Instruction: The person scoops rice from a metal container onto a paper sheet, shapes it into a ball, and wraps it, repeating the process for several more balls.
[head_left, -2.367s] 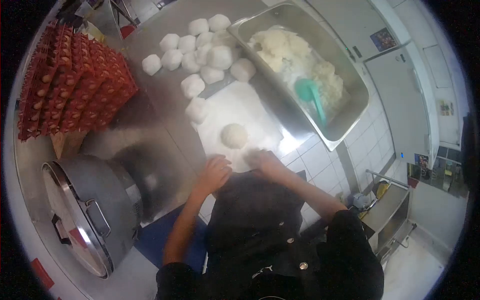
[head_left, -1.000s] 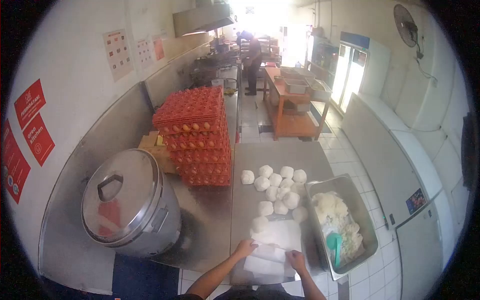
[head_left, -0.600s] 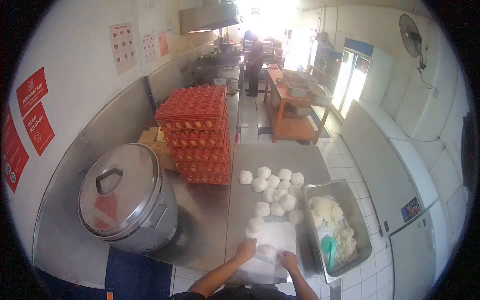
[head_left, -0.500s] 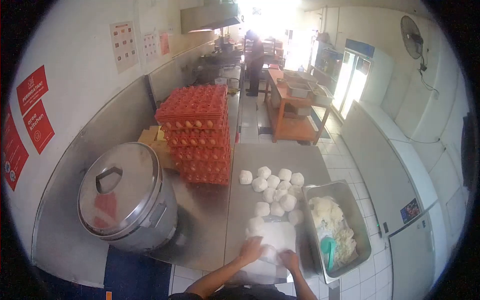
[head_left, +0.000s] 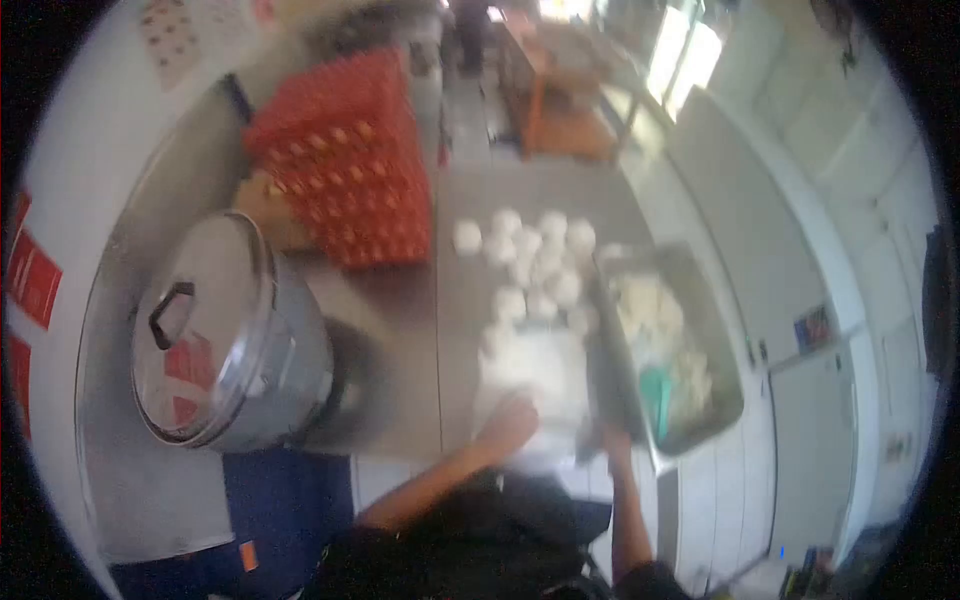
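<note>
The picture is blurred by head motion. My left hand [head_left: 508,424] rests on the white sheet [head_left: 535,370] at the near edge of the steel table [head_left: 460,310]. My right hand [head_left: 612,440] is at the sheet's right edge, beside the steel tray [head_left: 700,420]. A wrapped white lump seems to lie between the hands, but the blur hides whether either hand grips it. Several white dough balls [head_left: 530,255] lie beyond the sheet.
The steel tray holds white dough [head_left: 650,310] and a teal scoop [head_left: 656,392]. A big lidded steel pot [head_left: 215,335] stands at the left. Stacked red egg trays [head_left: 345,160] rise behind it. A wooden table [head_left: 560,90] stands further off.
The view has swung downward and blurred. Both hands stay at the white sheet near the table's front edge, now a little closer to my body.
</note>
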